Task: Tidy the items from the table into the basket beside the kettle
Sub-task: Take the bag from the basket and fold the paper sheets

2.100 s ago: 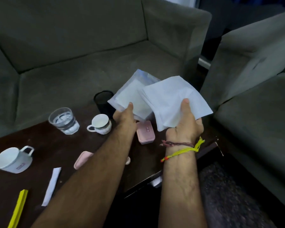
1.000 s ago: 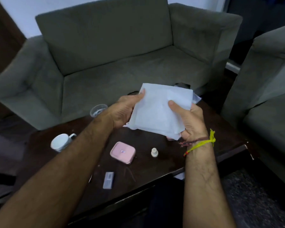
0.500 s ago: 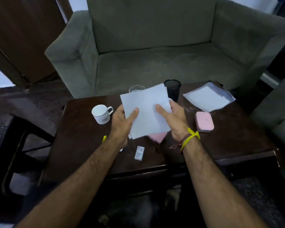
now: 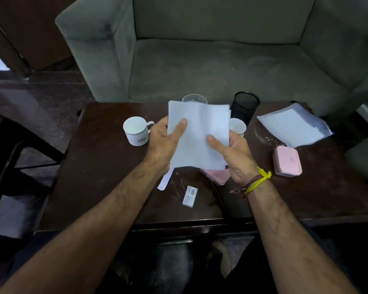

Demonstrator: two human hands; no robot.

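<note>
A stack of white paper napkins (image 4: 200, 132) is held above the dark wooden table (image 4: 106, 166) by both hands. My left hand (image 4: 164, 145) grips its left edge, thumb on top. My right hand (image 4: 234, 155) grips the lower right corner. On the table lie a clear packet of napkins (image 4: 293, 126), a pink lidded box (image 4: 287, 161), a second pink box (image 4: 217, 176) partly hidden under the napkins, a small barcoded packet (image 4: 190, 196) and a white paper strip (image 4: 165, 181). No basket or kettle is in view.
A white mug (image 4: 137, 130), a small white cup (image 4: 238, 126), a glass (image 4: 194, 99) and a black mesh pen holder (image 4: 245, 107) stand on the table's far half. A grey armchair (image 4: 221, 60) is behind the table. A dark chair frame (image 4: 13, 158) stands at the left.
The clear packet left my left hand and now lies on the table's far right. Both hands came together on the napkin stack and hold it over the table's middle. The view swung left.
</note>
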